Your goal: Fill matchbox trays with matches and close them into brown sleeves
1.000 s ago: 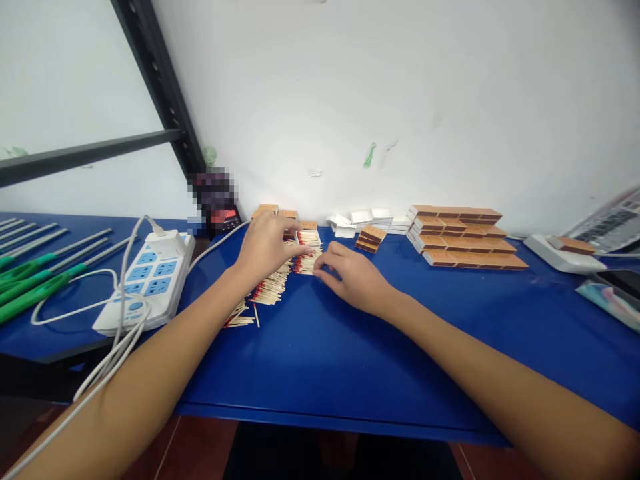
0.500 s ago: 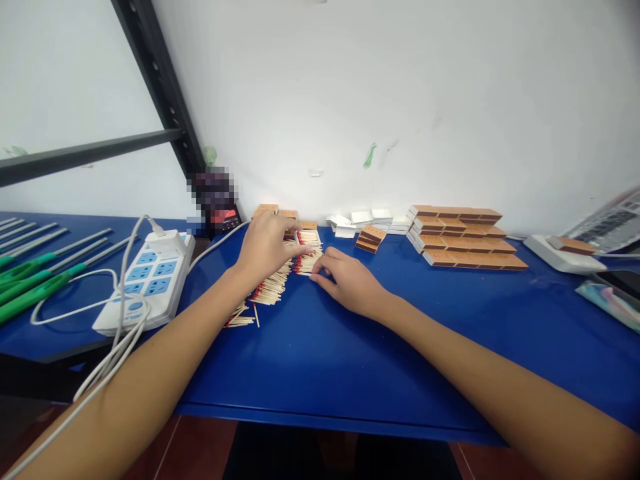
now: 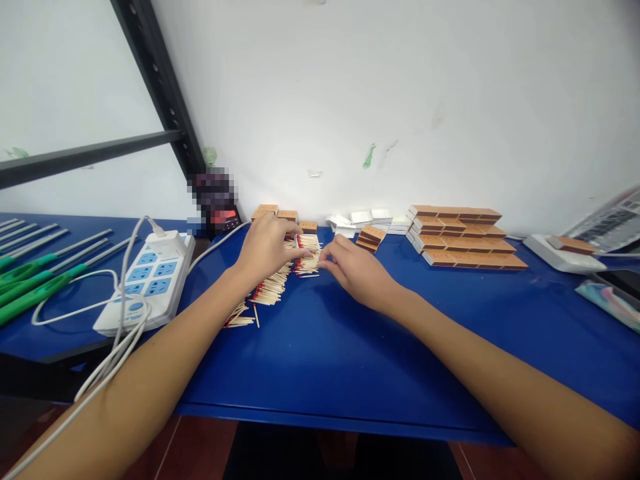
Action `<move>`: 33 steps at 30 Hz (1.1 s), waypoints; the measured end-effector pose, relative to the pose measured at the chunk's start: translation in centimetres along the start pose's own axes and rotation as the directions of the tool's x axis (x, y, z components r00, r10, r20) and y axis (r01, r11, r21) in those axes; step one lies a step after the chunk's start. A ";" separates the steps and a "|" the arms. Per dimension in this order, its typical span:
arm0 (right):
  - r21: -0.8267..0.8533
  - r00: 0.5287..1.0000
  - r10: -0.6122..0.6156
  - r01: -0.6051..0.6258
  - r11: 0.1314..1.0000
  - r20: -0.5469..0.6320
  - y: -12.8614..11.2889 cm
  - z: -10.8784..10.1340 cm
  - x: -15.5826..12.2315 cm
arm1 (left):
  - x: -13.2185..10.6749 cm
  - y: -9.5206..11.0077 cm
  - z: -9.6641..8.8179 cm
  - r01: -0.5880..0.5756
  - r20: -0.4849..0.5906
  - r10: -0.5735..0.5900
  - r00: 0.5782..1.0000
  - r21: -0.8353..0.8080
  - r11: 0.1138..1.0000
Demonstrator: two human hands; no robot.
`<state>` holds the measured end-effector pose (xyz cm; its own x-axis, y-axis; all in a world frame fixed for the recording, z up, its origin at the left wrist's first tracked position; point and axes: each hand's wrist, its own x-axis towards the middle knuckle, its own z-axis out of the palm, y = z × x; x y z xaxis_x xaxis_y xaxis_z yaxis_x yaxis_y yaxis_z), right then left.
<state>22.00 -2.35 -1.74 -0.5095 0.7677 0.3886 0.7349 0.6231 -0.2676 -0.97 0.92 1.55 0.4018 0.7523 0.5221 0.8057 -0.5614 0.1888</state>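
My left hand (image 3: 266, 245) reaches over the heap of matches (image 3: 273, 287), thumb and forefinger curled about the left side of a white matchbox tray (image 3: 307, 237). Red-headed matches fill the tray and lie in a bunch (image 3: 307, 265) just in front of it. At the right ends of this bunch, my right hand (image 3: 357, 270) has thumb and fingertips pinched together on matches; how many is too small to tell. Part of the heap is hidden behind my left hand and forearm. One loose match (image 3: 257, 315) lies at the heap's near edge.
Brown matchboxes (image 3: 465, 237) are stacked in rows at the right. White trays (image 3: 373, 218) and a few tilted brown boxes (image 3: 371, 238) stand by the wall. At left are a power strip (image 3: 155, 273) with white cables, green-handled rods (image 3: 40, 293) and a black shelf frame (image 3: 155, 67).
My right hand has moved up and slightly right, its fingertips closing together. The matches in front of the tray lie more evenly together. My left hand stays nearly in place.
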 end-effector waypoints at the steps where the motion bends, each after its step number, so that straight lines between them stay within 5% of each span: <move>1: -0.007 0.999 0.012 -0.013 1.000 -0.051 0.2 -0.2 0.1 | 0.0 0.1 0.0 -0.009 0.004 0.009 1.000 0.004 1.000; 5: -0.027 0.984 0.054 -0.059 0.998 -0.168 0.8 -0.7 0.3 | -0.1 0.6 0.1 -0.056 0.040 0.058 0.998 -0.053 0.997; 24: 0.052 0.966 0.045 -0.032 0.998 -0.255 0.0 -0.5 -0.1 | -0.1 0.6 0.1 -0.035 0.027 0.040 0.999 -0.166 0.986; 33: 0.156 0.995 -0.021 0.005 0.988 0.101 -0.2 1.2 -0.3 | -0.1 0.3 0.0 0.046 -0.063 -0.054 0.997 -0.132 0.990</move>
<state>21.47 -2.51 -2.85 -0.5677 0.7654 0.3033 0.6533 0.6430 -0.3998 -0.80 0.68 1.53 0.3294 0.7585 0.5623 0.7585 -0.5672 0.3209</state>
